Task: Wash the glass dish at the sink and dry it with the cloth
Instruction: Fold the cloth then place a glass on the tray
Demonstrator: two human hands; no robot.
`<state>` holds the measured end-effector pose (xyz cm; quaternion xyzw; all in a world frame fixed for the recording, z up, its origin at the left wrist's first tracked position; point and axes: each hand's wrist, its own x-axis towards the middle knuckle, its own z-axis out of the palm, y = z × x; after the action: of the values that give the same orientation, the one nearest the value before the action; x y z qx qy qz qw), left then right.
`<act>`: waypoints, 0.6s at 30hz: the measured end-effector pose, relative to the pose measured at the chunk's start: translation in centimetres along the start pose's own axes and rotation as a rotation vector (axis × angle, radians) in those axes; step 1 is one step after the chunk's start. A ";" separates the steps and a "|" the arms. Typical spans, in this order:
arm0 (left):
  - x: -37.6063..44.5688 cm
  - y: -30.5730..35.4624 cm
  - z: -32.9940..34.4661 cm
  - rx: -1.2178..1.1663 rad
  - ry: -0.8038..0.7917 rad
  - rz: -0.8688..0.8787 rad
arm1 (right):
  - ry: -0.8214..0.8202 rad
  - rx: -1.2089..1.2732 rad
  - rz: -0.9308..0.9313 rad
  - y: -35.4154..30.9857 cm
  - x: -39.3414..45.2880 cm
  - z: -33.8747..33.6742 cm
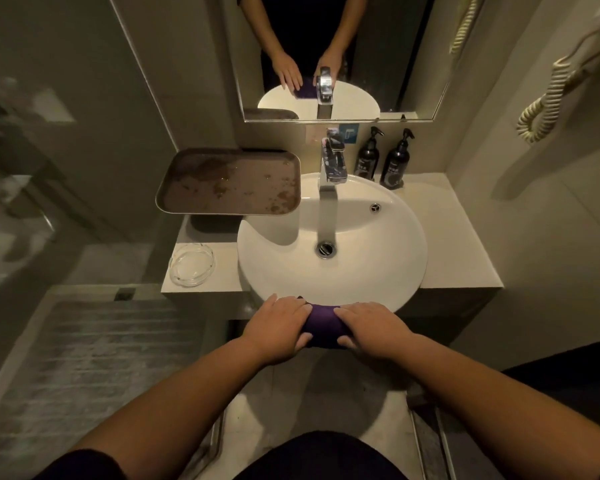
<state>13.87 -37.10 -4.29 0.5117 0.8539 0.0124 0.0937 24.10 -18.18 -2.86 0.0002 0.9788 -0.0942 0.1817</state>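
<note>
Head view looks down on my two hands at the near rim of the round white basin [333,271]. My left hand [278,329] and right hand [369,332] each close around an end of one purple cloth [323,325], fingers over the top and thumbs tucked under, so only a short bunched band of fabric shows between them. The cloth lies at 6 o'clock of the basin, touching or just over its front edge; I cannot tell which.

One glass dish [192,265] sits on the pale counter [465,247] at 9 o'clock of the basin, just beside its rim and well apart from my hands. It is clear, round, shallow and thick-walled, with notches in its rim, and the counter shows through it.

One chrome tap [331,168] stands at 12 o'clock, its spout over the single drain [325,248]. Two dark pump bottles [383,161] stand side by side at 1 o'clock. One rectangular brown tray [229,181], mottled with stains, is at 10 o'clock, raised above the counter. One mirror [336,57] hangs behind the tap, and one coiled cord [548,95] hangs at 2 o'clock.
</note>
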 end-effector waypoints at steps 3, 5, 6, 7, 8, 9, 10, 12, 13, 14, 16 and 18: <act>-0.3 -0.1 -0.7 -0.015 -0.020 -0.034 | -0.062 0.021 0.021 0.3 0.1 -0.7; -0.6 -0.3 -1.3 -0.033 -0.022 -0.067 | -0.076 0.010 0.029 0.4 0.3 -1.0; -0.7 -0.5 -1.6 -0.038 -0.020 -0.088 | -0.078 0.009 0.034 0.3 0.4 -1.2; -0.9 -0.8 -1.8 -0.042 -0.015 -0.117 | -0.076 0.016 0.039 0.1 0.6 -1.4; -1.1 -1.0 -2.0 -0.049 -0.006 -0.157 | -0.068 0.033 0.047 -0.2 0.7 -1.8; -1.4 -1.4 -2.2 -0.060 0.007 -0.208 | -0.046 0.052 0.053 -0.7 1.0 -2.3; -1.7 -1.8 -2.3 -0.075 0.025 -0.267 | -0.012 0.068 0.053 -1.1 1.2 -2.9; -2.4 -2.8 -2.6 -0.104 0.060 -0.380 | 0.068 0.083 0.025 -2.1 1.9 -4.2; -2.9 -3.3 -2.8 -0.116 0.075 -0.430 | 0.101 0.082 0.000 -2.7 2.4 -4.8; -3.4 -3.7 -2.9 -0.128 0.088 -0.480 | 0.122 0.082 -0.024 -3.1 3.1 -5.2; -4.4 -4.6 -3.1 -0.149 0.095 -0.570 | 0.140 0.095 -0.052 -3.9 4.7 -5.8; -5.5 -5.5 -3.0 -0.162 0.092 -0.642 | 0.144 0.128 -0.068 -4.8 6.4 -5.9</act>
<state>11.09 -44.35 -1.16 0.2066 0.9711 0.0730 0.0947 15.81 -22.03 1.18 -0.0145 0.9807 -0.1625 0.1074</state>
